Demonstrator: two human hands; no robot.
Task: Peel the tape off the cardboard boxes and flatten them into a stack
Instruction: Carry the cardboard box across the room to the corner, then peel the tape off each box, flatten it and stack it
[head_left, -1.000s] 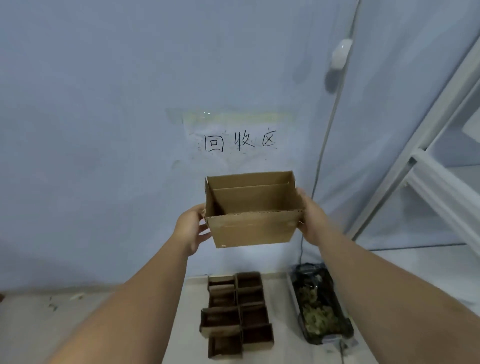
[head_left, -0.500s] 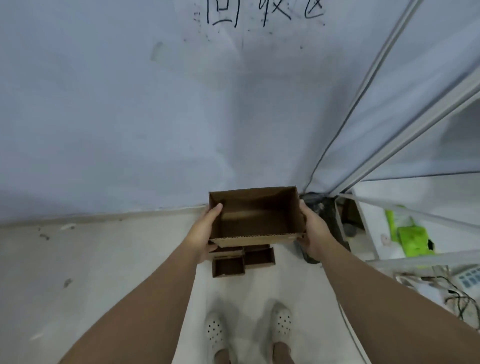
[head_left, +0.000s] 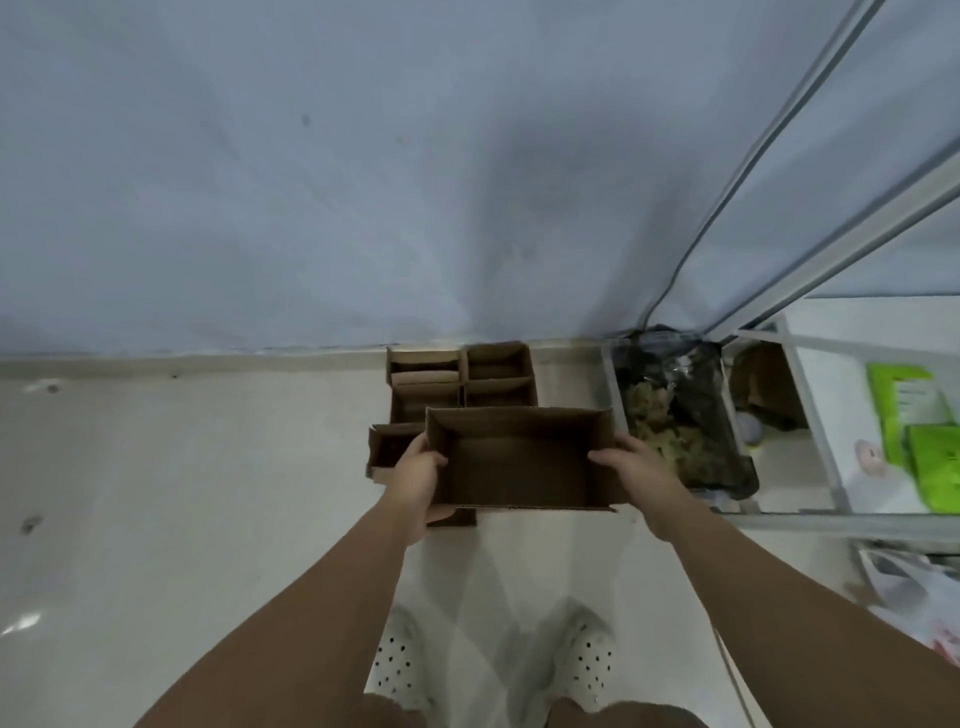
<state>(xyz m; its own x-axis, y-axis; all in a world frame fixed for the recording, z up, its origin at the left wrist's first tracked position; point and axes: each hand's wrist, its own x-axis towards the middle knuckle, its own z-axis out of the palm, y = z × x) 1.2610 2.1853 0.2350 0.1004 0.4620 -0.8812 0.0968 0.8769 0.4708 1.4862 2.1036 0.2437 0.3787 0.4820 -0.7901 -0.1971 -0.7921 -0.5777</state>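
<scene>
- Head view, bottom edge: two white perforated shoes (head_left: 587, 667) stand on the pale floor (head_left: 182, 493), toes pointing up the frame.
- Both bare forearms run from the lower corners up toward the centre.
- Left hand (head_left: 415, 480) grips the left end wall of the box (head_left: 519, 462). Its thumb is hooked over the rim into the inside and the palm lies against the outside; the other fingers are hidden.
- Right hand (head_left: 636, 475) grips the right end wall the same way, thumb curled inside and palm outside.
- At frame centre the box is held level between the hands, its open top facing the camera. The brown inner walls and bottom show. It still has its box shape, not flattened.
- Just behind and below it, a cluster of open floor boxes (head_left: 462, 384) sits in two columns, the far end touching the foot of the wall. The held box covers the near ones, and one peeks out at its left, behind the left hand.
- Right of the cluster, a black tray (head_left: 698, 410) lies on the floor with yellowish-green crumpled stuff in it; what that is cannot be told.
- Farther right, a white shelf frame (head_left: 813, 410) holds green packets (head_left: 901, 410).
- At the lower right edge lies a white bag (head_left: 924, 597).
- Filling the upper frame is a blue-grey wall (head_left: 363, 182), with a cable (head_left: 727, 192) running down it toward the tray.
</scene>
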